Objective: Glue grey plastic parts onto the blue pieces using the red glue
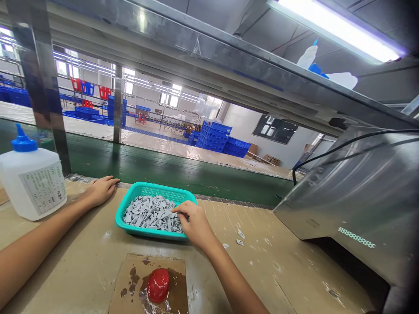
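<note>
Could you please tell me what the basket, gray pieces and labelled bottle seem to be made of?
The basket looks like molded plastic, slightly glossy, with perforated walls. The gray pieces are probably matte plastic, evenly colored; coated metal is possible. The labelled bottle seems smooth plastic, with milky walls.

we are hiding the basket (153, 234)'s near right corner with our right hand (195, 224) and losing the cardboard (131, 301)'s near edge out of view.

My left forearm (49, 235) slants in from the lower left, my left grip (101, 192) palm down, fingers (109, 180) loosely extended; near centre frame, my right grip (195, 221) points leftward, thumb (183, 222) and forefinger (181, 208) close together, their contact unclear.
</note>
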A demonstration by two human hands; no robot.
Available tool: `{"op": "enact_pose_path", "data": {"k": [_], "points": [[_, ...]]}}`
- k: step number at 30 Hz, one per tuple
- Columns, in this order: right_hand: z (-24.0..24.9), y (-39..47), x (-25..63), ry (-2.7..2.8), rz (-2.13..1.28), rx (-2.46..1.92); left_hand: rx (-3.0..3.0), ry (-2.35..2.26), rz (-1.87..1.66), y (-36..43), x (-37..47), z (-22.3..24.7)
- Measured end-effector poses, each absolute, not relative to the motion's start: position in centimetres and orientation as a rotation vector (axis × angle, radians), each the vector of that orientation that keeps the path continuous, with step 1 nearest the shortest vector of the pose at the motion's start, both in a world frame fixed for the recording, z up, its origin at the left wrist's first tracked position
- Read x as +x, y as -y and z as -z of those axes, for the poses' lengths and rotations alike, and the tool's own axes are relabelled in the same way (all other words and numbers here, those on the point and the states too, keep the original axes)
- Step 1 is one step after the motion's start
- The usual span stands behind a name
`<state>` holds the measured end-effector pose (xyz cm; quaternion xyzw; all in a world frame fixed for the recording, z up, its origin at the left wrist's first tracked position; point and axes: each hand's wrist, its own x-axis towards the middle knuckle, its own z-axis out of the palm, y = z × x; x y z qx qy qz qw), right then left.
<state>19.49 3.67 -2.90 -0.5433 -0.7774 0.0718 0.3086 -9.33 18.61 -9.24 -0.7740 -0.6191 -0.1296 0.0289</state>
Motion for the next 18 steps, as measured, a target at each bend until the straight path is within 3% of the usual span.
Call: {"op": "enact_pose_path", "data": {"k": [18], "points": [[2.87, -3.49, 19.26, 1.968, -0.163, -1.416, -2.411, 1.939, 0.406, -18.23, -9.24, 8.79]]}}
